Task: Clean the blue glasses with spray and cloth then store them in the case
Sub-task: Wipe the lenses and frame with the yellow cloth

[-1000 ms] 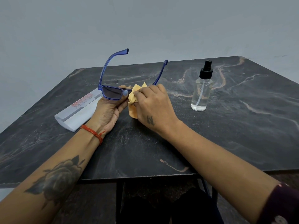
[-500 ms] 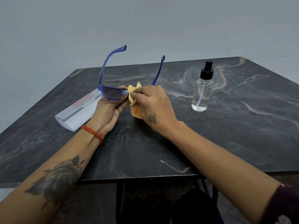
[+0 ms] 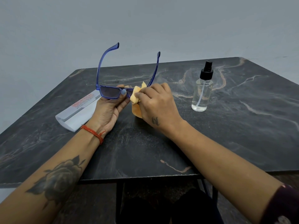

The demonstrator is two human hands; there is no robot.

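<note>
The blue glasses (image 3: pixel 109 92) have dark lenses and both temples open, pointing up and away from me. My left hand (image 3: pixel 108 110) holds them at the bridge, thumb in front, just above the table. My right hand (image 3: pixel 156 104) pinches an orange cloth (image 3: pixel 135 101) around the right lens, which the cloth and fingers hide. A clear spray bottle (image 3: pixel 202 94) with a black nozzle stands upright to the right of my right hand. The white glasses case (image 3: pixel 77 113), with red print on top, lies on the table to the left, partly behind my left hand.
Everything sits on a dark marble-patterned table (image 3: pixel 226 143) whose front edge runs close to me. A plain grey wall (image 3: pixel 145 29) stands behind the table's far edge. Black table legs (image 3: pixel 119 201) show below the front edge.
The glasses have tilted so the temples stand more upright. My right hand has shifted the cloth slightly along the right lens. The bottle and case have not moved.
</note>
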